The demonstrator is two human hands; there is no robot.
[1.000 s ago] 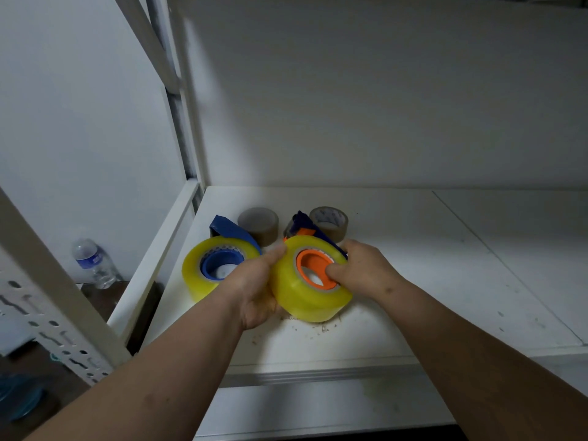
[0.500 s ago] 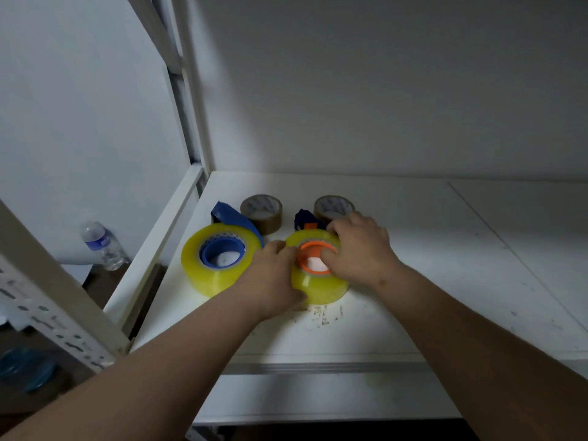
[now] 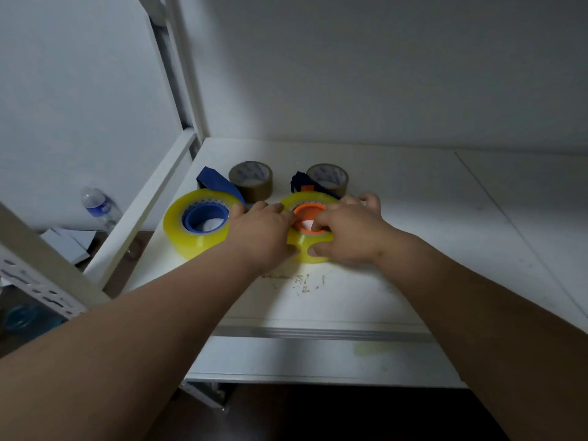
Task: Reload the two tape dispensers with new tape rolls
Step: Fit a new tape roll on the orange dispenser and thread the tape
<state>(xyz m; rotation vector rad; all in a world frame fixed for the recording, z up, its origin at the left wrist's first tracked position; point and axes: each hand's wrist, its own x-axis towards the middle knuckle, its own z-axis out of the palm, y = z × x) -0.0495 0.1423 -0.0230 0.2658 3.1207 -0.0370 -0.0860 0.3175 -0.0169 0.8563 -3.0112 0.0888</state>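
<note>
A: Which step is this?
B: Both hands, left hand (image 3: pixel 264 230) and right hand (image 3: pixel 346 232), clasp the yellow roll (image 3: pixel 310 249) with the orange hub (image 3: pixel 307 211), flat on the shelf (image 3: pixel 413 249).
A: And next?
B: I think pressing it fully down; the other roll (image 3: pixel 197 229) looks seated.

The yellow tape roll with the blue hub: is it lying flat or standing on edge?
Lying flat: the yellow tape roll rests on the shelf, its blue hub opening upward.

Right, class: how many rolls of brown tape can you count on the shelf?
2. One brown roll stands behind the blue-cored yellow roll; the other brown roll stands behind the orange-cored roll. More may be hidden.
</note>
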